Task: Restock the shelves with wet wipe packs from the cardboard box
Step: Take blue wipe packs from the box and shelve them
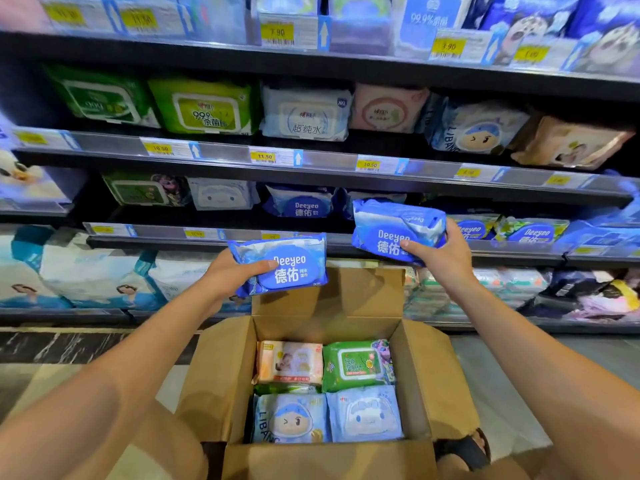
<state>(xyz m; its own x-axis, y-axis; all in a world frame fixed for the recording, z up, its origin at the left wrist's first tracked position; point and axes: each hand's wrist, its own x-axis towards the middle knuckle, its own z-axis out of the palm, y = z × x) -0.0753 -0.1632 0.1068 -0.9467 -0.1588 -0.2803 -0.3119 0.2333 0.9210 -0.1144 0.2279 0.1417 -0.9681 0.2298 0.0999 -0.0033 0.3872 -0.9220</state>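
Left hand [231,276] and right hand [441,255] fingers each grip a blue pack [294,268] above the box [216,372], so I'd slide the right pack [389,227] flat onto the shelf [162,233] just past those fingertips, label out.

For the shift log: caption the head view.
Left hand holds one blue Deeyeo pack, right hand another, before the shelves; open cardboard box below.
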